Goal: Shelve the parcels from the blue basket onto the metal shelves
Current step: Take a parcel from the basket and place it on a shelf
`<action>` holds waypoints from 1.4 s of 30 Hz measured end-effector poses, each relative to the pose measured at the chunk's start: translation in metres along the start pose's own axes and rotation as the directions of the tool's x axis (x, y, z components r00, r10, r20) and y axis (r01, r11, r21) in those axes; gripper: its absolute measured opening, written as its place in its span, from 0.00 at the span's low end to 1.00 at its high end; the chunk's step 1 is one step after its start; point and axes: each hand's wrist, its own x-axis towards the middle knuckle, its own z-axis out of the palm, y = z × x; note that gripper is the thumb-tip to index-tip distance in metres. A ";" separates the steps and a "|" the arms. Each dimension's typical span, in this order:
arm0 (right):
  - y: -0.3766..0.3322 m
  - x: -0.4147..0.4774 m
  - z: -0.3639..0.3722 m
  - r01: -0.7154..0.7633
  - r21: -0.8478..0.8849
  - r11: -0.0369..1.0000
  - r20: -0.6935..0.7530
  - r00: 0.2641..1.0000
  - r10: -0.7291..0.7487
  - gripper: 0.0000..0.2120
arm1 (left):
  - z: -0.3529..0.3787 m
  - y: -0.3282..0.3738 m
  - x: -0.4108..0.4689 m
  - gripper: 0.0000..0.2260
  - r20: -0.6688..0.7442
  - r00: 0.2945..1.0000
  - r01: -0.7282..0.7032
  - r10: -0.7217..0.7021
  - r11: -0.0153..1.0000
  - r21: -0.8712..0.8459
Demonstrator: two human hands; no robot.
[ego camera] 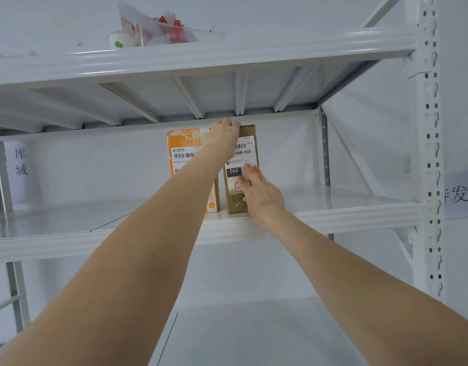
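Note:
Two parcels stand upright side by side on the middle white metal shelf (346,207). One is an orange and white box (181,151) with a barcode label. To its right stands a brown cardboard box (250,154) with a white label. My left hand (223,134) grips the top of the brown box, fingers curled over its upper edge. My right hand (256,191) presses its straight fingers flat against the front of the brown box, low down. The blue basket is out of view.
The top shelf (227,54) carries a clear bag of red and white items (158,27) and a white cup (119,40). A white perforated upright (431,154) stands at the right. Paper signs hang on the wall at left and right. A lower shelf (240,326) lies below.

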 end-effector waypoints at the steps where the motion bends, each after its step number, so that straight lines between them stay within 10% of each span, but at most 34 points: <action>1: 0.000 0.002 0.001 -0.007 0.019 1.000 -0.004 1.000 0.007 0.22 | 0.002 -0.001 0.002 0.29 -0.002 1.000 0.002 -0.002 1.000 0.000; 21: 0.007 -0.005 0.002 0.045 -0.136 0.990 -0.069 0.996 -0.055 0.24 | -0.004 0.013 -0.016 0.33 0.012 1.000 -0.027 0.027 0.999 0.017; 42: 0.080 -0.239 -0.037 -0.424 -0.302 0.854 0.077 0.882 0.466 0.25 | 0.039 0.200 -0.210 0.28 0.284 0.914 -0.162 0.291 0.901 -0.404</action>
